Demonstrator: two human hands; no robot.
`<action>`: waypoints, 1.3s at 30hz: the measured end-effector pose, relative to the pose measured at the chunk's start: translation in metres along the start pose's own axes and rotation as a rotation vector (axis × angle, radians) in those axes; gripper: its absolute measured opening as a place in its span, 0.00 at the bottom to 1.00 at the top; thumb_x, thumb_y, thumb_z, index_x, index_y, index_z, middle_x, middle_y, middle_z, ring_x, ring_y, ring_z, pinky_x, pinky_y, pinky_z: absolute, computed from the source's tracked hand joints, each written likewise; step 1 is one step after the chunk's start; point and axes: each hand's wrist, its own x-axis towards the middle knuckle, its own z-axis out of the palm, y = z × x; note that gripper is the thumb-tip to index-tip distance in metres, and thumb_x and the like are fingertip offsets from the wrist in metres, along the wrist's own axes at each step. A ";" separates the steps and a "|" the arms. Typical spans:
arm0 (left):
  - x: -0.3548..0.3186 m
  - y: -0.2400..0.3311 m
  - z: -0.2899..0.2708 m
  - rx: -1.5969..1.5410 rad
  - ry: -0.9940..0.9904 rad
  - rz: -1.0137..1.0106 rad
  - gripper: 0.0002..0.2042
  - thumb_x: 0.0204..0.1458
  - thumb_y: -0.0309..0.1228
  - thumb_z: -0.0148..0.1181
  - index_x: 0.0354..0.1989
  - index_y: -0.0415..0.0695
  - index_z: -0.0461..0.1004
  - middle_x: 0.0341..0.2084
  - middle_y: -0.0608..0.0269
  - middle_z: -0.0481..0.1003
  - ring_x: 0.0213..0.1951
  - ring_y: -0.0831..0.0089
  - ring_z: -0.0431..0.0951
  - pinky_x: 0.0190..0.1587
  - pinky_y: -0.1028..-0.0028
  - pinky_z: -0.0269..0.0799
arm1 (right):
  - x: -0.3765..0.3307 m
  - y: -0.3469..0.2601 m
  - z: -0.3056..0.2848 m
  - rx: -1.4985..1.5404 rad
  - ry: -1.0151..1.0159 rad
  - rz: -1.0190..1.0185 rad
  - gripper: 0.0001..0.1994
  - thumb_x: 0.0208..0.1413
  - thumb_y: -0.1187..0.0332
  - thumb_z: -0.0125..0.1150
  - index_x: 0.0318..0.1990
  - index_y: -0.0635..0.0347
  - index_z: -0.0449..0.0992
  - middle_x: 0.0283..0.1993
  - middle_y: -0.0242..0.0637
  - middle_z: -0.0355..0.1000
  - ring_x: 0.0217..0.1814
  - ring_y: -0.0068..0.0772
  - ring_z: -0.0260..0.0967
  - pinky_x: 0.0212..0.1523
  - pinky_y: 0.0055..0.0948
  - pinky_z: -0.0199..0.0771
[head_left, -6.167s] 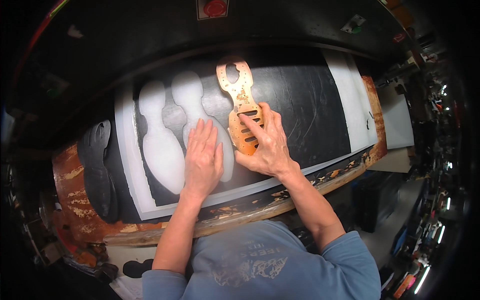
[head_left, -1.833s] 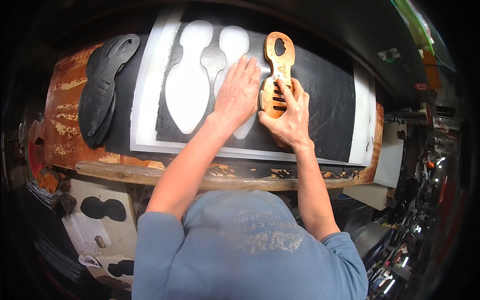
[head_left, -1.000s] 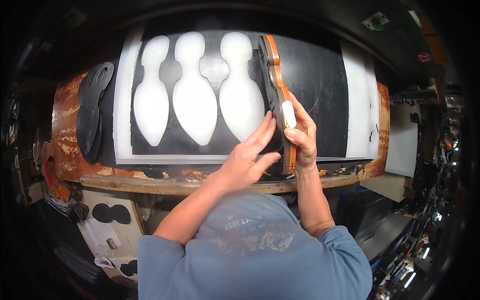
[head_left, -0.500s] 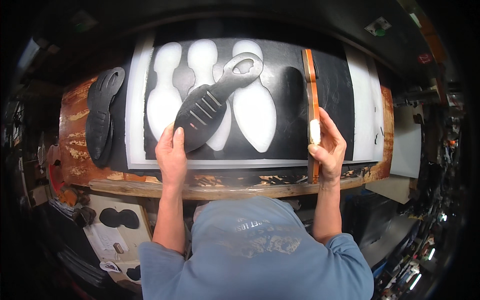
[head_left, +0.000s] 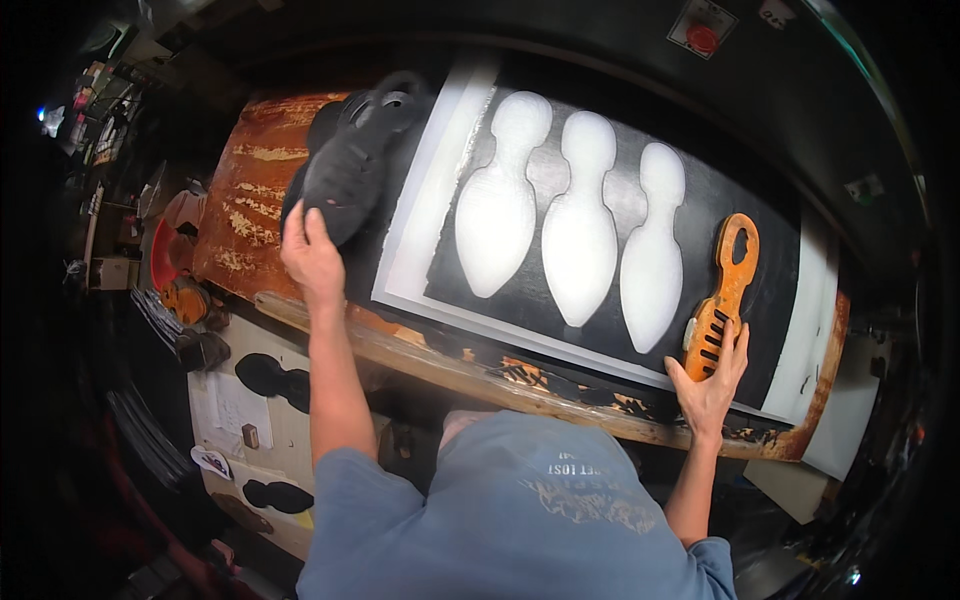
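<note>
At the left my left hand [head_left: 315, 262] pinches the lower end of a black sole-shaped piece [head_left: 345, 185], blurred by motion, over other black pieces lying there. Over at the right my right hand [head_left: 708, 395] rests with fingers apart on the lower end of an orange sole-shaped cutting die [head_left: 737, 262]. The die lies flat on a black sheet [head_left: 600, 370], has several slots and an oval opening, and carries a whitish lump on its left edge. Three sole-shaped cutouts in the sheet, left of the die, show the white board [head_left: 400, 268] beneath.
A worn brown work surface [head_left: 265, 165] with a wooden front edge [head_left: 400, 362] bears the board. Above the far side hangs a dark machine part with a red button [head_left: 703, 38]. Black sole shapes [head_left: 275, 380] and a paper lie on a lower board at the left.
My left hand has carried the black piece leftward off the cutouts. My right hand has laid the die from its edge down flat. The view has turned, tilting the bench.
</note>
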 end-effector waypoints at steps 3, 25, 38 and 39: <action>0.020 -0.019 -0.019 0.354 0.035 0.058 0.22 0.69 0.28 0.58 0.69 0.32 0.70 0.63 0.42 0.77 0.64 0.50 0.76 0.68 0.58 0.69 | -0.002 0.007 0.003 0.001 0.023 -0.039 0.58 0.41 0.57 0.84 0.81 0.60 0.58 0.84 0.60 0.47 0.82 0.63 0.51 0.77 0.56 0.60; -0.125 0.080 0.129 0.381 -0.627 0.735 0.26 0.67 0.26 0.60 0.73 0.35 0.68 0.75 0.45 0.66 0.79 0.45 0.59 0.80 0.51 0.53 | 0.010 0.119 -0.143 1.666 0.247 -0.153 0.58 0.44 0.52 0.80 0.78 0.75 0.54 0.74 0.62 0.62 0.78 0.58 0.62 0.81 0.46 0.59; -0.126 0.082 0.127 0.404 -0.599 0.686 0.24 0.69 0.27 0.59 0.73 0.39 0.70 0.75 0.49 0.67 0.78 0.51 0.61 0.79 0.56 0.55 | 0.028 0.213 -0.082 2.534 0.262 0.210 0.43 0.57 0.49 0.74 0.74 0.62 0.65 0.72 0.64 0.61 0.72 0.65 0.62 0.71 0.59 0.67; -0.126 0.083 0.128 0.395 -0.600 0.708 0.24 0.69 0.27 0.59 0.72 0.39 0.70 0.75 0.49 0.67 0.78 0.51 0.61 0.79 0.56 0.56 | 0.030 0.215 -0.089 2.365 0.249 0.243 0.42 0.59 0.49 0.73 0.74 0.63 0.64 0.69 0.62 0.65 0.68 0.62 0.68 0.66 0.57 0.74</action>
